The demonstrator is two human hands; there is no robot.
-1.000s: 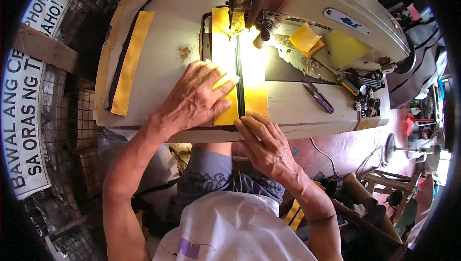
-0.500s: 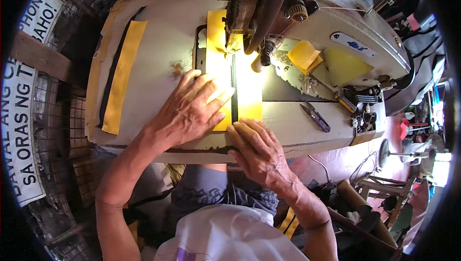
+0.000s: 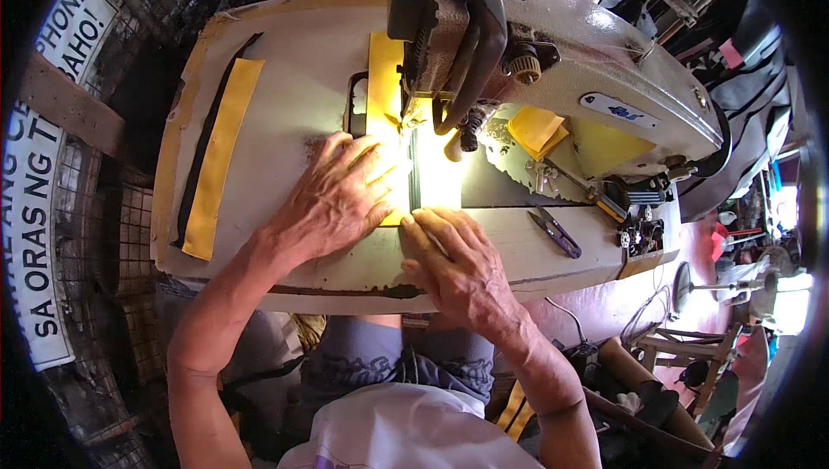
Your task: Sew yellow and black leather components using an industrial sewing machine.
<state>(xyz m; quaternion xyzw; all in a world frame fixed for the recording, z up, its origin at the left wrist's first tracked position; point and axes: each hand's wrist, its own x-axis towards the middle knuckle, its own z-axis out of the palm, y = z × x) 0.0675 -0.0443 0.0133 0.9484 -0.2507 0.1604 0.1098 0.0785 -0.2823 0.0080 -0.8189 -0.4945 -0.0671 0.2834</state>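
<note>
Yellow material [image 3: 384, 72] with a dark zipper strip [image 3: 414, 175] along it lies under the sewing machine's needle area [image 3: 419, 115], brightly lit. My left hand [image 3: 341, 197] rests on its left side, fingers apart and pointing toward the needle. My right hand [image 3: 458, 266] lies on its near end at the zipper, fingers laid out and slightly bent, thumb at the side. The needle itself is hidden in glare and behind the machine's parts.
Another yellow strip with black edging [image 3: 220, 162] lies at left. At right are folded yellow pieces [image 3: 535, 132], thread snips [image 3: 557, 231] and an open box of small parts [image 3: 643, 240]. A fan [image 3: 756, 288], a wooden frame [image 3: 691, 348] and a wire grid [image 3: 125, 227] surround the table.
The yellow material and zipper have moved away from me under the machine, with both hands on them. The view has shifted, showing more of the machine and the table's near edge lower down.
</note>
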